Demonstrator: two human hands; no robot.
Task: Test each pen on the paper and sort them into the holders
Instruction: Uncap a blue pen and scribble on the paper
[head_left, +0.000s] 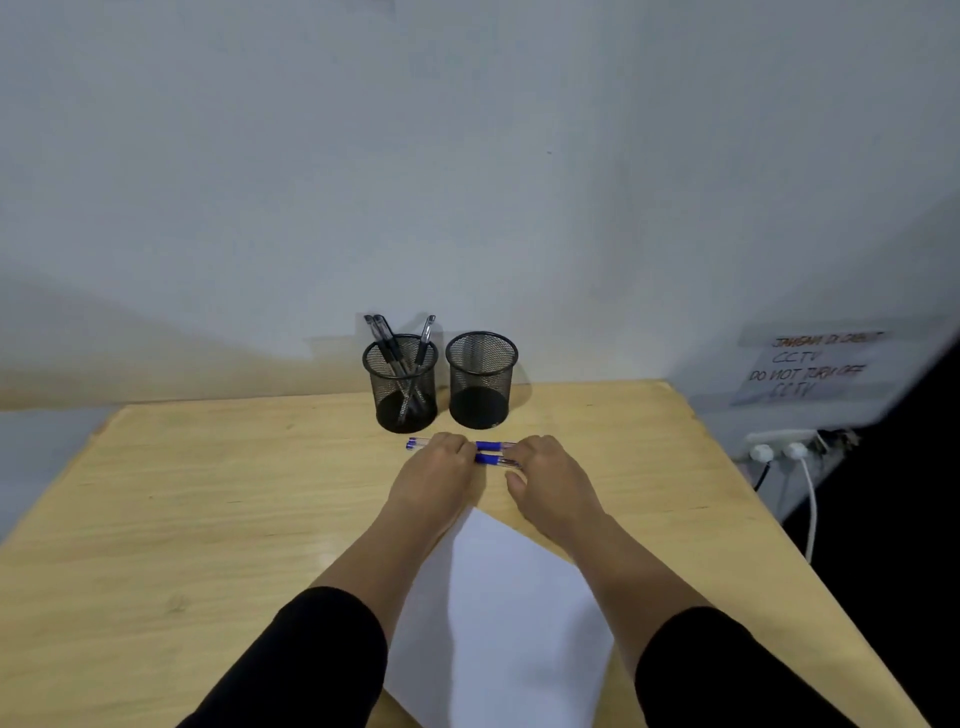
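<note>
Two blue pens (491, 452) lie side by side on the wooden table (208, 493), just in front of two black mesh holders. My left hand (436, 478) rests on their left part and hides the middle of them. My right hand (545, 478) touches their right ends with its fingertips, thumb held apart from them. The left holder (402, 384) contains three black pens (387, 343). Nothing is in the right holder (480, 379). A white sheet of paper (498, 623) lies near me, between my forearms.
A wall stands right behind the holders. At the right, past the table's edge, a power strip (779, 449) with a white cable hangs below a handwritten notice (810, 369). Bare tabletop stretches to the left of my arms.
</note>
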